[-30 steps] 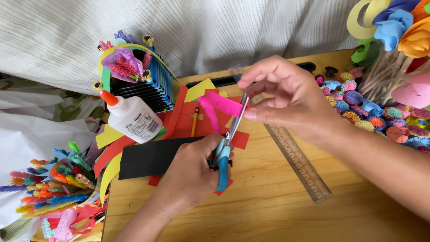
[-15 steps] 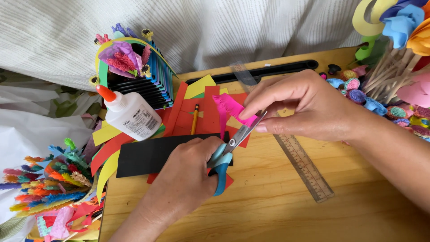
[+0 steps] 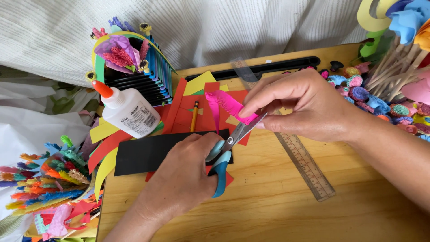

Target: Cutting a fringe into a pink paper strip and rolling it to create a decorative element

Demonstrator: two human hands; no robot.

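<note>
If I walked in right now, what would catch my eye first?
At the centre, the left hand works blue-handled scissors into a fringed pink paper strip pinched by the right hand. Left of them a white glue bottle with an orange cap lies on red, yellow and black paper sheets.

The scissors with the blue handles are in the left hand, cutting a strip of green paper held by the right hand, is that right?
Not quite: the head view shows the strip of paper is pink, not green. The blue-handled scissors are in the left hand, and the right hand holds the strip.

Left hand (image 3: pixel 186 172) grips scissors (image 3: pixel 226 152); right hand (image 3: pixel 304 105) pinches pink paper (image 3: pixel 230 105).
</note>
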